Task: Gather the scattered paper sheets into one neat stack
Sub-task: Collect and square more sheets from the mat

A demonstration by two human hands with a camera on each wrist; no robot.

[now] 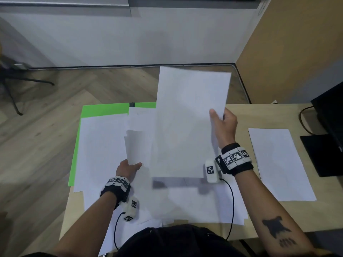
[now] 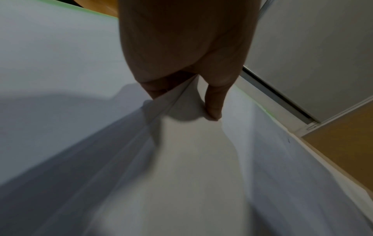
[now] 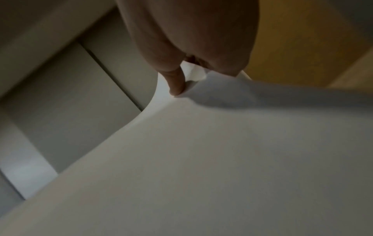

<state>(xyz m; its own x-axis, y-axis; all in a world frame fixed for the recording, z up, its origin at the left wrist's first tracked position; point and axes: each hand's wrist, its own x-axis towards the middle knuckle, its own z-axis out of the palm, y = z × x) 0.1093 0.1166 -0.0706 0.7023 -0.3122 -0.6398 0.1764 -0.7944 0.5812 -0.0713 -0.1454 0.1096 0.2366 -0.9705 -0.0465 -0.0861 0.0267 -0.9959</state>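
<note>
Nearest, loose white sheets (image 1: pixel 194 206) overlap on the worktop (image 1: pixel 274 219). The left hand (image 1: pixel 128 168) pinches the lower edge of a small bundle of sheets (image 1: pixel 139 145), thumb on top. The right hand (image 1: pixel 223 125) holds a single raised sheet (image 1: pixel 189 123) by its right edge, fingers clamped on it. Farther right, one sheet (image 1: pixel 280 164) lies apart. A green mat (image 1: pixel 104 109) shows beyond.
</note>
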